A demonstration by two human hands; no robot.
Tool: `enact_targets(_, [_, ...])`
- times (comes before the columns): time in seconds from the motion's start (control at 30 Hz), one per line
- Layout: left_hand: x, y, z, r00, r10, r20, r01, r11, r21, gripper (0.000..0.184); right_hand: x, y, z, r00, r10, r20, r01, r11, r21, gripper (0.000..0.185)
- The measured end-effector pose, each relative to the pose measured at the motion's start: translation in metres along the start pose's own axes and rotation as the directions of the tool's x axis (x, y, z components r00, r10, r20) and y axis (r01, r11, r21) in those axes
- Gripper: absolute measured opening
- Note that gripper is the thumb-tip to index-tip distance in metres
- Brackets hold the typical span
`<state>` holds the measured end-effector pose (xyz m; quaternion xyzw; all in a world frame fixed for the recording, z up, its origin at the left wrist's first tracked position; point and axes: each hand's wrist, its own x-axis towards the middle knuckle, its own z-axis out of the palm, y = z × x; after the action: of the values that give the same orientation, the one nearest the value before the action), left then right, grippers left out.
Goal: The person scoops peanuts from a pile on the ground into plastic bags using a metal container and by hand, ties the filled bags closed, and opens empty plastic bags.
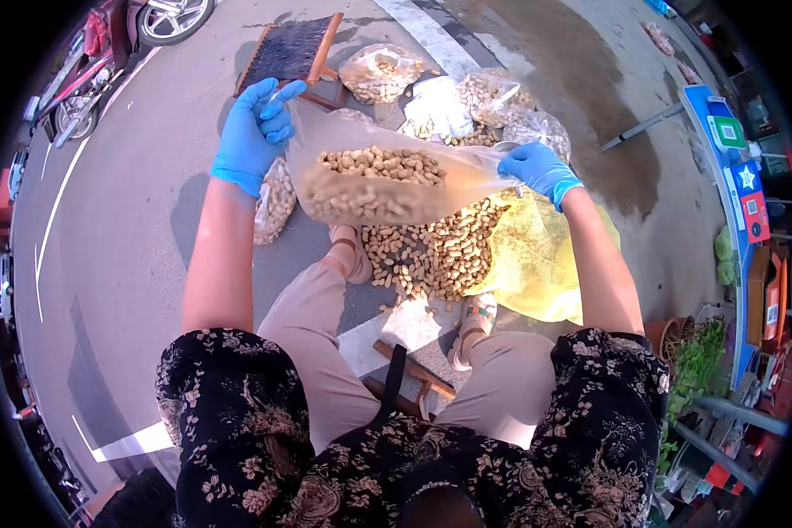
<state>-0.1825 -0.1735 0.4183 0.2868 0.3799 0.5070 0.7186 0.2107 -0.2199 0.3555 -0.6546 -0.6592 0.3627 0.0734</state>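
A clear plastic bag (pixel 387 207) partly filled with peanuts in their shells (pixel 383 167) hangs stretched between my two blue-gloved hands. My left hand (pixel 257 128) pinches its upper left corner, with the index finger raised. On the other side my right hand (pixel 537 167) grips the gathered right end of the bag, fingers pressed together. Below the bag, loose peanuts (pixel 449 251) lie in a heap on the ground between my feet. A yellow mesh sack (pixel 537 255) spreads out beside that heap, under my right forearm.
Several filled peanut bags (pixel 381 75) stand on the pavement beyond the heap, one (pixel 275 202) beside my left forearm. A low woven stool (pixel 286 53) is at the far left. Motorcycles (pixel 174 18) are parked upper left; a blue stall table (pixel 722 176) runs along the right.
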Motion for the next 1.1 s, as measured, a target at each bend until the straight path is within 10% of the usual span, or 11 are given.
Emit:
enact_targets(0.23, [-0.137,0.065,-0.088,0.98,0.117,-0.162,-0.153,0.961,-0.229,0.05,-0.004,-0.105,0.079,0.939,-0.131,-0.317,0.297,0.775,0.558,0.029])
enact_targets(0.33, [-0.178,0.043,-0.176,0.916,0.066,-0.396,-0.159,0.965,-0.207,0.041,0.024,-0.145,0.157,0.985,0.023,0.169,-0.169,0.252,0.953,0.026])
enact_targets(0.47, [-0.225,-0.027,-0.262,0.749,-0.022,-0.663,-0.099,0.984,-0.145,0.03,0.051,-0.182,0.278,0.922,0.102,0.374,-0.386,0.15,0.91,0.021])
enact_targets(0.77, [-0.259,-0.074,-0.363,0.655,0.111,-0.748,0.231,0.913,0.337,0.03,0.083,-0.223,0.402,0.967,-0.029,0.254,-0.187,0.595,0.781,0.016])
enact_targets(0.87, [-0.257,-0.121,-0.38,0.689,0.034,-0.724,0.349,0.86,0.372,0.038,0.087,-0.214,0.441,0.97,-0.035,0.24,-0.091,0.864,0.496,0.016])
enact_targets(1.1, [-0.252,-0.122,-0.383,0.586,-0.016,-0.81,0.267,0.948,0.174,0.031,0.074,-0.2,0.44,0.975,-0.065,0.214,-0.035,0.901,0.433,0.021])
